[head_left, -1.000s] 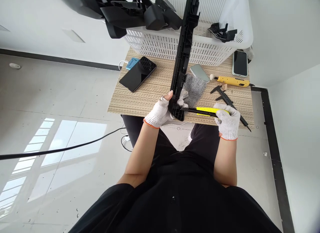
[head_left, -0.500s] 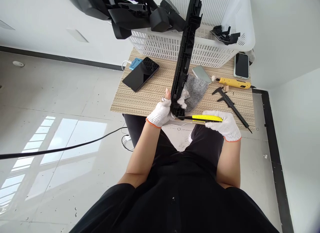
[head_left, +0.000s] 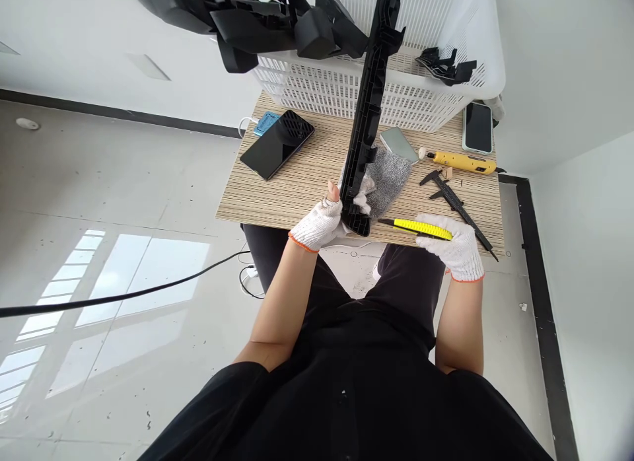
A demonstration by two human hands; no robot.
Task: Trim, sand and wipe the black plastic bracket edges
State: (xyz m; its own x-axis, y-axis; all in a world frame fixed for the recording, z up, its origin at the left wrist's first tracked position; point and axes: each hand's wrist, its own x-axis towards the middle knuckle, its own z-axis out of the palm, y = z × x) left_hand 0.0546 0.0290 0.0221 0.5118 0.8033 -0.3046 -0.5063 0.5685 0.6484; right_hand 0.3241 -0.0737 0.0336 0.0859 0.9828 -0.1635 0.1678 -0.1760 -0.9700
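A long black plastic trim piece [head_left: 366, 117] slants up from the table's near edge toward the basket. My left hand [head_left: 319, 222], in a white glove with the thumb tip bare, is closed around its lower end. In my gloved right hand [head_left: 453, 245] is a yellow utility knife [head_left: 421, 228], its dark blade end pointing left at the trim piece. A small gap separates the blade end from the plastic. Behind the trim's lower end, a grey cloth [head_left: 389, 180] lies on the wooden tabletop [head_left: 242, 200].
A white plastic basket [head_left: 421, 104] stands at the back, with black molded parts [head_left: 277, 35] over its rim. Two phones, a black one [head_left: 277, 144] and a pale-cased one [head_left: 478, 127], lie on the table. Right of the cloth are a yellow rotary tool [head_left: 463, 162] and calipers [head_left: 458, 210].
My right hand has drawn the knife a little to the right, away from the trim piece. The trim's lower end has turned slightly in my left hand.
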